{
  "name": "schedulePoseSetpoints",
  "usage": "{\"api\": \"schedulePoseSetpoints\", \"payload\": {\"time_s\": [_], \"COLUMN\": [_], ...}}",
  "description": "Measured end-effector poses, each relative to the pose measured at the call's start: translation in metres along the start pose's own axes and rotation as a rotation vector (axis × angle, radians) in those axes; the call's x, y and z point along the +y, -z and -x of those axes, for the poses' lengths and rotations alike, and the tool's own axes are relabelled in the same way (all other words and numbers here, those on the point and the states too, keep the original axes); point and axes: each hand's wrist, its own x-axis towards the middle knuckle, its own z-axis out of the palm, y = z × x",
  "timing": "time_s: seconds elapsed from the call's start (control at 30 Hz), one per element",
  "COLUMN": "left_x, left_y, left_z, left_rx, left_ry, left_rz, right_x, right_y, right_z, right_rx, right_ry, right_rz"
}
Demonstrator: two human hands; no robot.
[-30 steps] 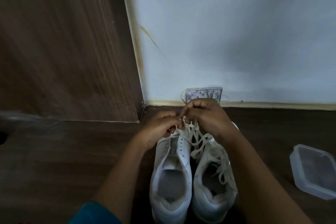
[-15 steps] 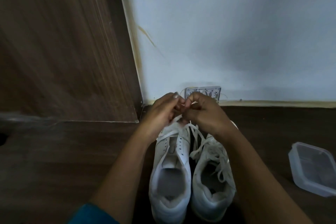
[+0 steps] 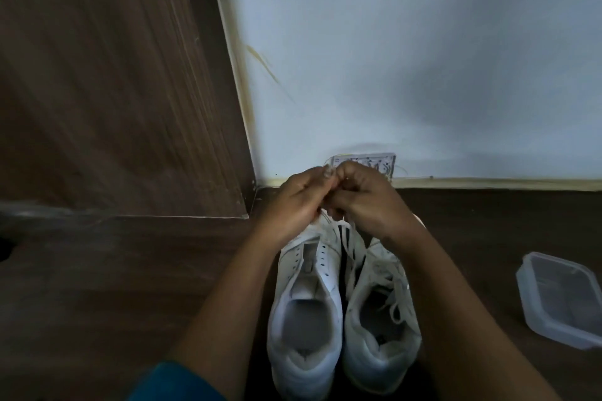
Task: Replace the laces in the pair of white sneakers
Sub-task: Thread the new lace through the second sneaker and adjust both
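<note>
The left sneaker, its eyelets bare, stands on the wooden floor and touches its partner at three o'clock. Above its toe, at twelve o'clock, the left hand has its grip closed to a pinch on the lace. The right hand meets it fingertip to fingertip, grip curled on seemingly the same lace. Light, limp and flat, the lace is probably best held at its stiff tip. It trails loosely over the right sneaker. A plastic box lies well apart at three o'clock.
</note>
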Motion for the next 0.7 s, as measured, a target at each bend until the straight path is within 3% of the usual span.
{"api": "schedulePoseSetpoints", "payload": {"time_s": [0.1,0.17,0.23,0.33,0.43,0.53,0.6,0.7], "left_x": [-0.012,-0.025,-0.041,-0.05,-0.021,0.0,-0.001,-0.019], "left_y": [0.004,0.013,0.024,0.031,0.018,0.009,0.014,0.032], "left_z": [-0.004,-0.004,-0.005,0.0,0.003,0.002,0.003,0.004], "left_rx": [0.05,0.248,0.421,0.281,0.103,-0.051,-0.031,0.206], "left_ry": [0.013,0.104,0.206,0.199,0.006,-0.039,-0.017,0.046], "left_rz": [-0.11,-0.034,-0.134,-0.344,-0.12,0.006,-0.095,-0.176], "right_x": [-0.001,-0.002,-0.003,-0.003,-0.001,-0.001,-0.004,-0.006], "right_y": [0.009,0.021,0.032,0.031,0.012,0.003,0.009,0.026], "right_z": [0.001,0.002,0.002,0.001,0.002,0.002,0.003,0.007], "right_rx": [0.046,0.138,0.227,0.234,0.083,0.003,0.027,0.127], "right_ry": [-0.014,-0.007,0.022,0.021,0.013,-0.006,-0.029,-0.05], "right_rz": [-0.075,-0.191,-0.318,-0.271,-0.056,-0.009,-0.08,-0.235]}}
